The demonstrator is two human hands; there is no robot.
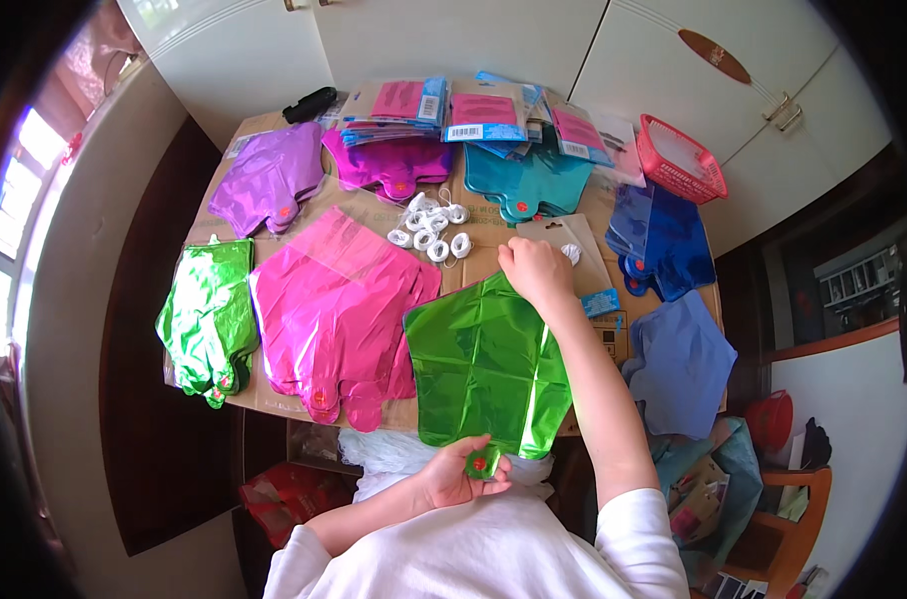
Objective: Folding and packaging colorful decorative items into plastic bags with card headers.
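Observation:
A flat green foil balloon [493,364] is stretched between my hands at the front of the cardboard-covered table. My left hand [458,474] is at its lower end, fingers curled around the small tab with a red mark. Up at its top corner my right hand [536,270] is closed, pinching the foil edge. Just beyond the right hand lie a clear packet with a card [568,245] and a blue label [600,302]. Several small white string coils [431,228] are heaped to the left of that hand.
Around them lie stacks of flat foil balloons: pink [338,309], light green [209,319], purple [269,175], magenta [393,163], teal [538,180], dark blue [678,240] and pale blue [681,364]. Packaged sets [483,115] and a red basket [681,160] stand along the back.

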